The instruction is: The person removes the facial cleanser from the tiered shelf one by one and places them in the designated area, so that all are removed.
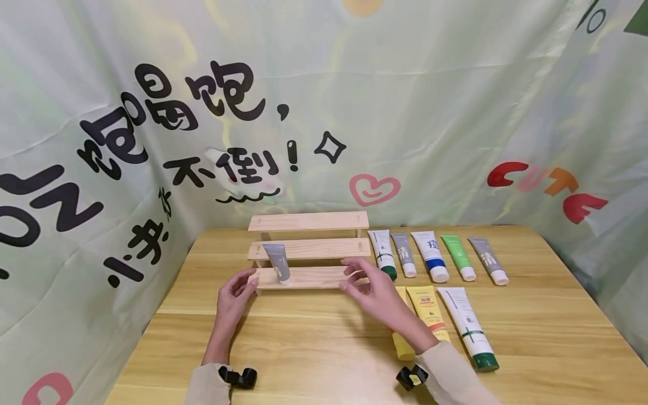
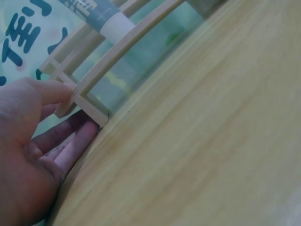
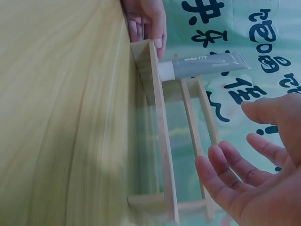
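A three-tiered wooden rack (image 1: 324, 278) stands at the back of the table. On its lowest tier, towards the left, a small grey squeeze tube (image 1: 277, 263) stands upright on its white cap. My left hand (image 1: 234, 301) holds the left end of that tier, with the thumb at the board and the other fingers beside the end support (image 2: 94, 112). Over the right end of the same tier is my right hand (image 1: 374, 291), fingers spread and loosely bent with nothing between them. In the right wrist view its fingers (image 3: 230, 162) overlap the rack's upper boards.
Right of the rack lie several tubes in two rows, including a white tube with a blue band (image 1: 429, 253), a green tube (image 1: 458, 254), a yellow tube (image 1: 427, 306) and a green-capped white tube (image 1: 467, 323). A printed cloth (image 1: 435, 135) hangs behind the table (image 1: 314, 349).
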The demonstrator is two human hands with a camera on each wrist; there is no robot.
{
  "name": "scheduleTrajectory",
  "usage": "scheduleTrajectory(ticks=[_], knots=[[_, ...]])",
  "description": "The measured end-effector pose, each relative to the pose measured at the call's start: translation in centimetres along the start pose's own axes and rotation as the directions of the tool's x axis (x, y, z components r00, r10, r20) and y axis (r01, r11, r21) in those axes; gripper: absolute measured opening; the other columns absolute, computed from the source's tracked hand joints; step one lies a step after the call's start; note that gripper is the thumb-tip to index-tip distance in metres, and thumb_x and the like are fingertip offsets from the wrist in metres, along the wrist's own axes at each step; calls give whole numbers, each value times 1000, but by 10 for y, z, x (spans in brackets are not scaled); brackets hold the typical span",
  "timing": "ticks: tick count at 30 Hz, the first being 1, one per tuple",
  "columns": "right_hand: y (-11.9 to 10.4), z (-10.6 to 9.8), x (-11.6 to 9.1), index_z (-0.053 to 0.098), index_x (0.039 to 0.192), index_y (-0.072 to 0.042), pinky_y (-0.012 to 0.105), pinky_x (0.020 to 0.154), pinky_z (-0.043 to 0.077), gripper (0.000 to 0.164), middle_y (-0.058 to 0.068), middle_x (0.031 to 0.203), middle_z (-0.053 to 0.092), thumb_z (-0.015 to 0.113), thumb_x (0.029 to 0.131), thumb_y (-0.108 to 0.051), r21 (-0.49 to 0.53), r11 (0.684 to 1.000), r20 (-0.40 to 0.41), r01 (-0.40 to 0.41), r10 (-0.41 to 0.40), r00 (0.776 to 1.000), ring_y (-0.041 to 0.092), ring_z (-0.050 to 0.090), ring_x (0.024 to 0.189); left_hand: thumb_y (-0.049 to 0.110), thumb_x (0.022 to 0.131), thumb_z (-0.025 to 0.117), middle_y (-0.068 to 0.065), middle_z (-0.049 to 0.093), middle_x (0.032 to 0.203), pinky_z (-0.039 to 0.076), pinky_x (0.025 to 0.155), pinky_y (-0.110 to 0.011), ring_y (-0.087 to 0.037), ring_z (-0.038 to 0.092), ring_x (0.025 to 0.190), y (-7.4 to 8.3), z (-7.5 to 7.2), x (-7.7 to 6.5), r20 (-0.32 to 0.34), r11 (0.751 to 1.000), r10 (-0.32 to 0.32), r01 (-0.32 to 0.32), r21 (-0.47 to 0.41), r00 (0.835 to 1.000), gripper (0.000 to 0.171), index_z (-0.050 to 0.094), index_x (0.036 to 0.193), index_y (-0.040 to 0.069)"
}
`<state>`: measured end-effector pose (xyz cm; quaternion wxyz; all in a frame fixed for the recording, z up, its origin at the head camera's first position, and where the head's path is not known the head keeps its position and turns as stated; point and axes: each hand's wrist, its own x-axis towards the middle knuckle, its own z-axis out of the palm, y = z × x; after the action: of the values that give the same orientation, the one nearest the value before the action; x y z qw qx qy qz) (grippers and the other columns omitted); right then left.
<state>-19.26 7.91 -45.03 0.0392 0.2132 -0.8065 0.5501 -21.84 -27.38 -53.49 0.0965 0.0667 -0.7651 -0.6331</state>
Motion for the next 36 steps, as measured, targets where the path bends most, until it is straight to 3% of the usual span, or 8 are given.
scheduleTrajectory(ticks=[14, 23, 30, 36], knots=[[-3, 36, 23, 57, 137, -16, 48, 101, 53, 49, 5, 129, 62, 78, 93, -16, 153, 988, 39, -19, 13, 999, 37, 58, 123, 19, 97, 75, -15, 64, 129, 56, 81, -18, -10, 63, 102, 0, 0, -3, -22, 999, 50, -50, -12, 999, 35, 69, 128, 5], [-9, 63, 44, 58, 136, -14, 46, 101, 53, 50, 7, 130, 63, 79, 91, -10, 233, 972, 37, -2, -7, 999, 26, 60, 119, 16, 97, 73, -20, 62, 130, 57, 80, -19, -9, 63, 99, -1, 3, -3, -25, 999, 39, -39, -22, 999, 36, 67, 130, 1], [-18, 86, 61, 55, 139, -5, 53, 104, 49, 52, 18, 134, 61, 77, 92, -6, 308, 951, 46, -29, 15, 999, 38, 58, 125, 18, 97, 74, -17, 62, 132, 55, 82, -17, -11, 62, 104, 0, 3, -3, -23, 999, 27, -27, -17, 999, 36, 68, 129, 3], [-13, 101, 71, 57, 136, -13, 53, 104, 49, 49, 12, 133, 62, 78, 92, -9, 318, 946, 48, -60, 47, 998, 35, 60, 123, 17, 97, 74, -19, 62, 131, 56, 81, -17, -9, 62, 101, -2, 3, -3, -28, 999, 40, -40, -9, 999, 36, 68, 129, 2]])
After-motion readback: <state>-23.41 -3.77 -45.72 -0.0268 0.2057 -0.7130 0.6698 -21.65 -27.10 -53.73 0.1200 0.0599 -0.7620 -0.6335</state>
